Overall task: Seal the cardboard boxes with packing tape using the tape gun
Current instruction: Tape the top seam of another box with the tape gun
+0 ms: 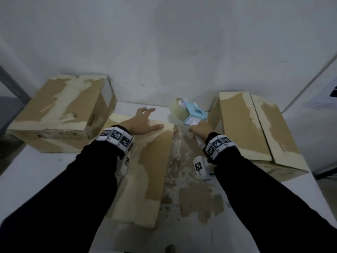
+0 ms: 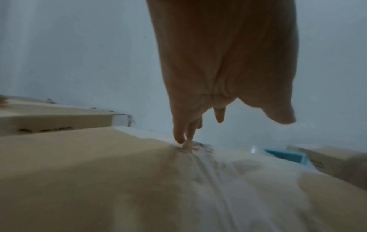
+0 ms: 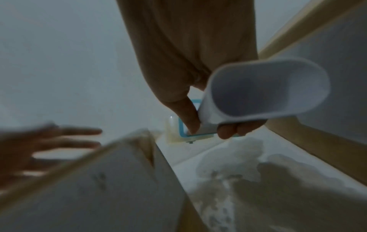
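1. Nearest the person, the table shows a patch of torn tape and paper residue at about six o'clock, between the two black sleeves.
2. Just beyond, at about ten o'clock from that patch, the middle box lies lengthwise. Its top is scuffed where old tape has peeled.
3. The left hand lies flat on the far end of this box, fingers straight and spread, grasping nothing; the left wrist view shows the fingertips pressing near the far edge.
4. At about one o'clock from that hand, the right hand is wrapped round the white handle of the tape gun, thumb and fingers curled on it in the right wrist view. The blue frame and its clear roll sit off the far right corner of the middle box, close to the table; I cannot tell whether it touches.
5. Farther out, one box sits at ten o'clock and another box at two o'clock, both against the wall.
6. My reading: the step in hand is readying the middle box for taping. Next, the gun likely needs bringing onto the far edge and drawing along the top seam, while the left hand holds the box steady.
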